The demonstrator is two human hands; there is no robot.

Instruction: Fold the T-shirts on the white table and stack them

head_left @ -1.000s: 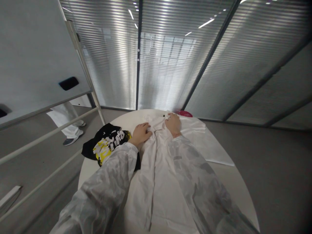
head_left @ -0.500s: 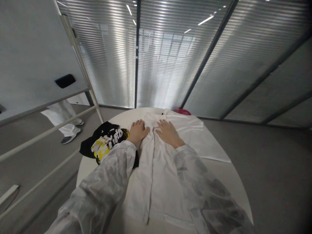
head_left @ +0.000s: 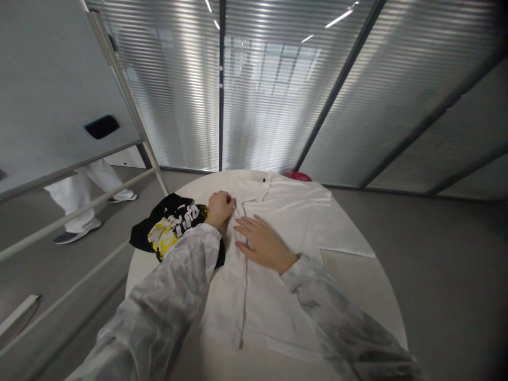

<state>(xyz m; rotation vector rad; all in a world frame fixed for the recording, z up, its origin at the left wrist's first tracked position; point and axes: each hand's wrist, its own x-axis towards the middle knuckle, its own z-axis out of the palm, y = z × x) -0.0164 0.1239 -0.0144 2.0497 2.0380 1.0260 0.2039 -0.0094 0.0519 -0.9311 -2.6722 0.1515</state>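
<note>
A white shirt (head_left: 297, 211) lies spread on a round white table, with a long front edge running down its middle toward me. My left hand (head_left: 220, 208) is at the shirt's left side near the collar, fingers curled and thumb pinched on the cloth edge. Flat on the shirt's front rests my right hand (head_left: 266, 242), its fingers stretched out and pointing left. Beside my left wrist is a crumpled black cloth (head_left: 174, 225) with a yellow and white print; my left sleeve covers part of it.
The round table (head_left: 383, 307) has a curved edge. A red item (head_left: 298, 176) sits at its far side. A whiteboard on a white frame (head_left: 153, 159) stands at left, with a person's legs (head_left: 73, 203) behind it. A ribbed glass partition (head_left: 262, 106) rises beyond.
My left hand went from lying flat to a pinch at the shirt's edge. My right hand slid down and left across the shirt. The person's legs behind the whiteboard shifted.
</note>
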